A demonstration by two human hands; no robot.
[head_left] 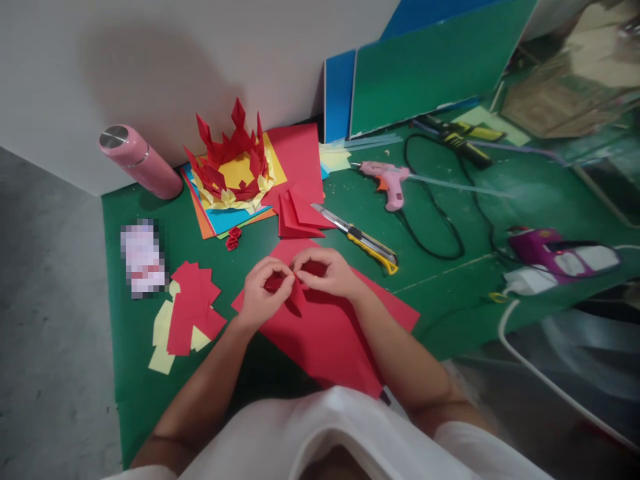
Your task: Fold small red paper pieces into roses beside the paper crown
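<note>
Both my hands meet over a large red paper sheet (325, 333) on the green table (450, 307). My left hand (263, 293) and my right hand (327, 272) pinch a small folded red paper piece (295, 288) between thumbs and fingertips, just above the sheet. Fingers of both hands are curled closed on it. To the left lie cut red and yellow paper squares (187, 313). Behind my hands sits a small stack of folded red pieces (300, 215).
A red and yellow folded paper crown (233, 163) rests on coloured sheets at the back. A pink flask (140, 162) lies left of it. A yellow utility knife (360, 239), pink glue gun (390, 183), purple device (555, 248) and cables lie to the right. Green and blue boards (430, 67) lean behind.
</note>
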